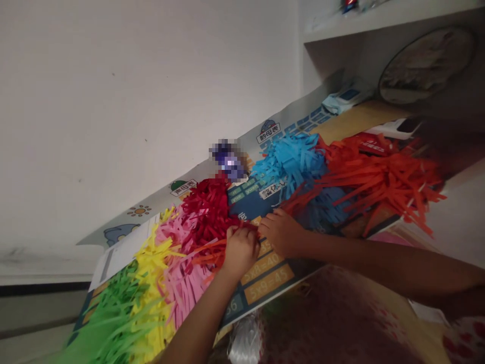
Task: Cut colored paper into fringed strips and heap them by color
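Note:
My left hand (241, 250) is closed over a bundle of orange-red paper strips (212, 254), with strip ends fanning out to its left. Close by, my right hand (283, 233) has its fingers curled on the same kind of strips, which run up and right from it. A little red shows between the two hands. Beside my left hand lie a dark red fringed paper bundle (208, 210) and a pink one (187, 283). Beyond my right hand sit a blue bundle (297, 156) and a larger orange-red bundle (394, 174).
Yellow (151, 268) and green (117, 308) fringed bundles cover the table's left end. The printed table mat (269, 288) shows sums. A purple object (229, 162), partly pixelated, stands by the wall. A round mirror (428, 65) is under the shelf (379, 25).

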### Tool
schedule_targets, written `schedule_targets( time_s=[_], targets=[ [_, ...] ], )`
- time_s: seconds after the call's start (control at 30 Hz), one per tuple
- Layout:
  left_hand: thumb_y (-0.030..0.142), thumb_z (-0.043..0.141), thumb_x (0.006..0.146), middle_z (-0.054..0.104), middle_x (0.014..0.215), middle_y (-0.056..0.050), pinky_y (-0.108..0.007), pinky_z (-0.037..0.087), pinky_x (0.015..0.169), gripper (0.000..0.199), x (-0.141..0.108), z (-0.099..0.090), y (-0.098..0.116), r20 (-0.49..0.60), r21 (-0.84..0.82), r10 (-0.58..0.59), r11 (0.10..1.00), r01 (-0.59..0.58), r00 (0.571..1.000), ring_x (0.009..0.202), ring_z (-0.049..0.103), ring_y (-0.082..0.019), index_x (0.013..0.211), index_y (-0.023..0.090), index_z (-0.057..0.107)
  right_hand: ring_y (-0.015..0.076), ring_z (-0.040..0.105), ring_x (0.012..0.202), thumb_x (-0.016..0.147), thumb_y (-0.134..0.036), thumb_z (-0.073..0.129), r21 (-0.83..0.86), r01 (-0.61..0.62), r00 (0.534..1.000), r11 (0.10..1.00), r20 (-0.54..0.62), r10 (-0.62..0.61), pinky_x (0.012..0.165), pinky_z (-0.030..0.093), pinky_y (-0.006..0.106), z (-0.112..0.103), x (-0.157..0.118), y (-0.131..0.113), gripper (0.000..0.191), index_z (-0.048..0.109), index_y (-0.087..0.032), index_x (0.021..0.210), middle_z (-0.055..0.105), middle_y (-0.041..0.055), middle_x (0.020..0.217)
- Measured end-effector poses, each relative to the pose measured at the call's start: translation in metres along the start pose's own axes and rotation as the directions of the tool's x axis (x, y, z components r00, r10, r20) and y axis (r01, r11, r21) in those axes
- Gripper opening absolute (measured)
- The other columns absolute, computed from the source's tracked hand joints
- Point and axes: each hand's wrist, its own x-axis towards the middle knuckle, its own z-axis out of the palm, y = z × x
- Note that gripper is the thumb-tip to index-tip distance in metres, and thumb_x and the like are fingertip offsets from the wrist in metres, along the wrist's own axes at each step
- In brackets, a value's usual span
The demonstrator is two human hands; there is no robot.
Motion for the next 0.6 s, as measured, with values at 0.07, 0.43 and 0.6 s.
schedule_targets(
  time_s=[0.07, 0.43, 0.6],
  targets=[
    [0.02, 0.054, 0.083, 0.068, 0.084, -0.009, -0.044, 0.034, 0.092, 0.014, -0.002, 0.0, 0.001, -0.013, -0.007, 0.001, 1.0, -0.001, 1.0, 0.084, 0.061, -0.024, 0.088, 0.016, 0.066, 0.0249, 0.049, 0.085, 0.089, -0.019, 0.046, -0.035, -0.02, 1.0, 0.999, 0.009, 0.021, 0.078, 0.029, 0.04, 0.004, 0.003, 0.005, 0.015, 0.059, -0.014, 0.091, 0.06, 0.0115, 0.091],
    [0.015, 0.056, 0.086, 0.069, 0.084, -0.006, -0.041, 0.037, 0.085, 0.011, -0.015, 0.006, -0.003, -0.068, 0.057, 0.021, 0.998, -0.017, 0.997, 0.08, 0.06, -0.022, 0.086, 0.016, 0.067, 0.0202, 0.05, 0.081, 0.093, -0.016, 0.051, -0.091, 0.148, 0.988, 0.985, -0.032, -0.151, 0.075, 0.026, 0.035, 0.027, -0.01, 0.05, 0.017, 0.065, -0.016, 0.083, 0.063, 0.005, 0.081],
    [0.017, 0.055, 0.09, 0.071, 0.087, -0.002, -0.041, 0.036, 0.092, 0.013, -0.029, 0.012, -0.018, -0.184, -0.138, -0.063, 0.99, 0.038, 0.981, 0.081, 0.062, -0.018, 0.09, 0.02, 0.068, 0.0209, 0.053, 0.088, 0.093, -0.026, 0.055, 0.141, -0.054, 0.998, 0.988, 0.021, 0.051, 0.076, 0.026, 0.034, 0.026, -0.012, 0.065, 0.019, 0.069, -0.018, 0.085, 0.067, 0.0064, 0.09]
  ],
)
